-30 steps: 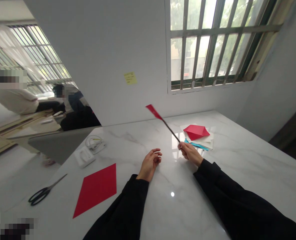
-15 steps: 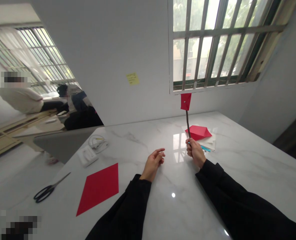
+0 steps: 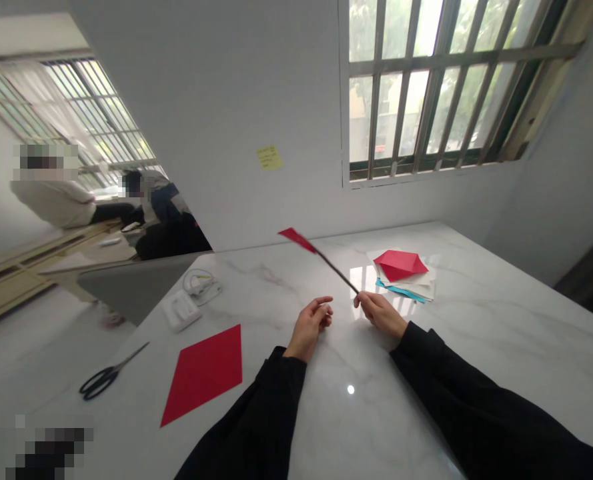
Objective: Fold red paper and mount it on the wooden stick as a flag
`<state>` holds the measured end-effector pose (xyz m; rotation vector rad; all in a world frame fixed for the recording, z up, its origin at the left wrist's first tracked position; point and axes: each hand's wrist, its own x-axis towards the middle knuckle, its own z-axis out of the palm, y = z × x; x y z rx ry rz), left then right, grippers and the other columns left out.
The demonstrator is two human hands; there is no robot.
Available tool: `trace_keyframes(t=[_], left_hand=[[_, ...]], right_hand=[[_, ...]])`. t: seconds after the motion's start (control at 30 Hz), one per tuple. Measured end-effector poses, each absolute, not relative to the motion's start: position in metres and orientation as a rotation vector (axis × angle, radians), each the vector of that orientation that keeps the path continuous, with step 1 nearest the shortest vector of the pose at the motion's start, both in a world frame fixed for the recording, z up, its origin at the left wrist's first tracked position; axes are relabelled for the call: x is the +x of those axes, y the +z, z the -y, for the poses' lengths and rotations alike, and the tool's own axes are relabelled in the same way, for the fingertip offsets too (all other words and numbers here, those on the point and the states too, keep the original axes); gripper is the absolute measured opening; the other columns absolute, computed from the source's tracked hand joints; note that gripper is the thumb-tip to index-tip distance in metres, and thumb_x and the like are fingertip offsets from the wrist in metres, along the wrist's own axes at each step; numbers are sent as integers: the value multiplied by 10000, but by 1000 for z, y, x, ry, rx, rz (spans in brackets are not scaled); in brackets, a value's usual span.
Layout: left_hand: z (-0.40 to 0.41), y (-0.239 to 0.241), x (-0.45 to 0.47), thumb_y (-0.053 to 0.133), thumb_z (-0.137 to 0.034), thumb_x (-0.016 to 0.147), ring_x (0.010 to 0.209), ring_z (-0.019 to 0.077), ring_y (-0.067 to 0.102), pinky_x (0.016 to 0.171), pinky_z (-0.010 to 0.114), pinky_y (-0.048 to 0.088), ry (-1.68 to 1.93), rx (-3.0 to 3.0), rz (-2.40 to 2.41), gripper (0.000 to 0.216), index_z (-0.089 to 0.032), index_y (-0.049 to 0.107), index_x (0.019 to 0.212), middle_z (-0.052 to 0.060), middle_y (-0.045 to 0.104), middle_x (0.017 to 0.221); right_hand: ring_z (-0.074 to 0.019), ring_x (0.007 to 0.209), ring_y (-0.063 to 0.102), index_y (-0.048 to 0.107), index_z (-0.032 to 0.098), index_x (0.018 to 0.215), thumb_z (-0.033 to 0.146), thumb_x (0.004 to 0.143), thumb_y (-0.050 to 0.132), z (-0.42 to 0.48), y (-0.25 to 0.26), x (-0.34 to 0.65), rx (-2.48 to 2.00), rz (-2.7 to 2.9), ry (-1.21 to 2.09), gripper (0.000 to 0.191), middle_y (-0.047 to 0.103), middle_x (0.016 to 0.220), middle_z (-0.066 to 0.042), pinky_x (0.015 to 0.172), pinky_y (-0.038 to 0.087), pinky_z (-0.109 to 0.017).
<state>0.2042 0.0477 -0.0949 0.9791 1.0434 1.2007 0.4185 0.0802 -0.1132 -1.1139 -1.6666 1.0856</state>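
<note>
My right hand [image 3: 377, 312] is closed on the lower end of a thin dark stick [image 3: 333, 269] tipped with a small red paper flag [image 3: 296, 239]. The stick leans up and to the left over the white marble table [image 3: 476, 347]. My left hand [image 3: 310, 327] rests beside it with its fingers loosely curled and nothing in them. A flat red paper sheet [image 3: 205, 373] lies to the left of my left arm. A folded red paper [image 3: 399, 264] tops a stack of white and blue sheets beyond my right hand.
Black scissors [image 3: 107, 377] lie near the table's left edge. A white box [image 3: 181, 309] and a coiled cable [image 3: 199, 285] sit at the back left. A yellow sticky note [image 3: 269, 157] hangs on the wall. Two people [image 3: 141, 200] sit in the background at left.
The stick swung from leaning left to upright, and has now swung back down to the left. My right hand moved slightly left with it. My left hand stayed nearly still.
</note>
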Motion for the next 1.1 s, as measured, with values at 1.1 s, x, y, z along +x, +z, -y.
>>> trace_keyframes(t=[1.1], left_hand=[[-48,-92,205,738,-291,720,638,95,532,651,235,417,1175,1000,-1078,392,-142,711,1082,11,631,799]], right_hand=[[-151,559,449,643,206,791,461,976,427,-76,-116,411,-1170,1662,856,383,435,551,40,589,352,-264]])
